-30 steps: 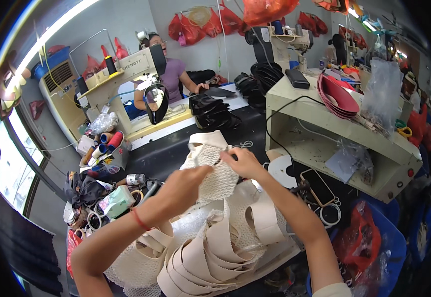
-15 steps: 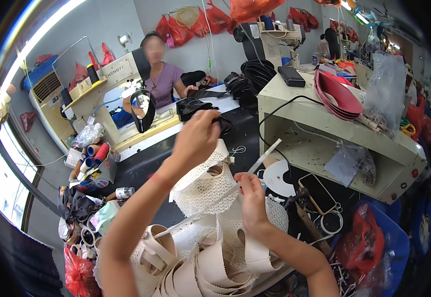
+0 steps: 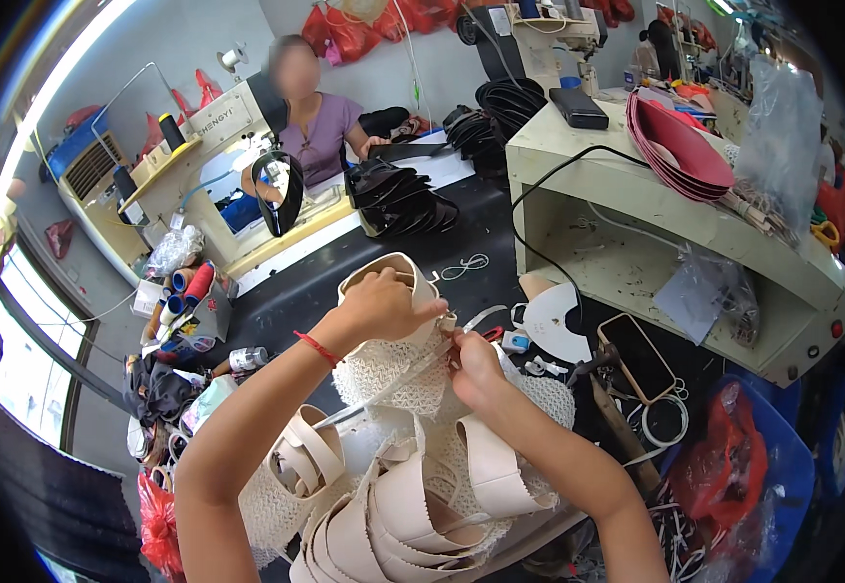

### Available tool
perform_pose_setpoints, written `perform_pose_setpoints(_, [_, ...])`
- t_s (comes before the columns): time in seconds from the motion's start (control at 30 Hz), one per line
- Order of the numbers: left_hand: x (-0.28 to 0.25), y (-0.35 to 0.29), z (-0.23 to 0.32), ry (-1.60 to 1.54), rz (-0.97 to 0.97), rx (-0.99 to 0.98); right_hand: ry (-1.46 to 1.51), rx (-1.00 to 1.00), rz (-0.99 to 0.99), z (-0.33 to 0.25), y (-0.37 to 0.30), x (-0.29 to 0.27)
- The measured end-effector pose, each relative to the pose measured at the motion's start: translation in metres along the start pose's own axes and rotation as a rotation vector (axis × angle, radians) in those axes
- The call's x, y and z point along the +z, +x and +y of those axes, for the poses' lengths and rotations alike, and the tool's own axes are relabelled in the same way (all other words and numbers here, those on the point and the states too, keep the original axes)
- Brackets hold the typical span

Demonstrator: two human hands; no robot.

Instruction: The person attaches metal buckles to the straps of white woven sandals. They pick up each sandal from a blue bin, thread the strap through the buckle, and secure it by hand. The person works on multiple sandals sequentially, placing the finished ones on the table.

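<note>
A cream woven piece with a smooth looped band at its top stands in front of me. My left hand is closed on that band, fingers over its rim and thumb stretched to the right. Close beside it, my right hand pinches a narrow white tape at the woven piece's right edge. The tape runs down to the left across the woven piece, and its short end sticks out past my right fingers. Nearer to me lie several overlapping cream bands with zigzag-cut edges, joined to more woven material. My fingertips are partly hidden.
A co-worker sits across by a sewing machine. Black cut pieces are stacked on the dark table. At right are a phone, a white tape roll, a cream cabinet and a blue bin. Thread spools stand left.
My left hand has come down from above the woven piece and taken hold of its band. My right hand has drawn in left toward it with the tape. The view has shifted slightly.
</note>
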State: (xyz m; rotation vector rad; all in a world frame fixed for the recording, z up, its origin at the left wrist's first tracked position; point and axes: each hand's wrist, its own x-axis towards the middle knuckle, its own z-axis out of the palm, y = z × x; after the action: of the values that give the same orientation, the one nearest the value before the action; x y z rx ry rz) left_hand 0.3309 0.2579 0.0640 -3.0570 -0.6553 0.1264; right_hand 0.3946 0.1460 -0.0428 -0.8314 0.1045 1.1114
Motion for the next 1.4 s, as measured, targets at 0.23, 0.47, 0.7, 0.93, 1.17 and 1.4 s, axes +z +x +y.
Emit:
perform_pose_setpoints(0.23, [-0.032, -0.011, 0.004, -0.713, -0.417, -0.315, -0.042, 0.057, -0.085, 0.004, 0.022, -0.009])
perform_pose_setpoints(0.47, [-0.016, -0.043, -0.009, -1.336, -0.324, -0.496, -0.155, 0.076, -0.210, 0.001, 0.014, 0.001])
perform_pose_setpoints(0.7, [-0.028, -0.160, -0.031, -1.663, 0.147, -0.418, -0.360, 0.133, -0.646, -0.015, -0.046, 0.039])
perform_pose_setpoints(0.93, [-0.100, -0.252, -0.011, -1.221, 0.191, -0.288, -1.140, -0.087, -0.952, -0.003, -0.108, 0.097])
perform_pose_setpoints(1.17, [-0.126, -0.239, 0.004, -0.474, -0.139, 0.359, -1.163, -0.503, -1.096, 0.004, -0.106, 0.061])
perform_pose_setpoints(1.4, [-0.140, -0.260, 0.094, -0.028, 0.049, 0.273, -1.419, -0.833, -0.678, -0.020, -0.128, 0.028])
